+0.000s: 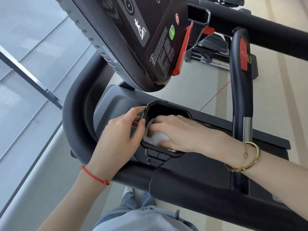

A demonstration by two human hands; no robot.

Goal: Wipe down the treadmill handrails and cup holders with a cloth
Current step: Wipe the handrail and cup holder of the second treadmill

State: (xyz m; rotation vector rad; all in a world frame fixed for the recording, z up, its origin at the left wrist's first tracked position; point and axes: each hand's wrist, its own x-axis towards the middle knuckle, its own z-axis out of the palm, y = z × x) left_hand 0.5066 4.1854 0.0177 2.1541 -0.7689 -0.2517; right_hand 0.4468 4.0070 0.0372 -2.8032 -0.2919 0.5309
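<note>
Cloth going down into the cup holder

The right hand (pixel 176 132) is pressing the white cloth (pixel 157 138) inside the black cup holder (pixel 166 106), grip curled round it, while the left hand (pixel 120 135) is pinching the holder's near-left rim; the curved handrail (pixel 75 117) is crowding the left side.

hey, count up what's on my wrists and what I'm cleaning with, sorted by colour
Red: 1, the cord bracelet on the left wrist
Gold: 2, the bangle and thin chain on the right wrist
White: 1, the cloth under the right hand in the cup holder
Total: 4
</note>
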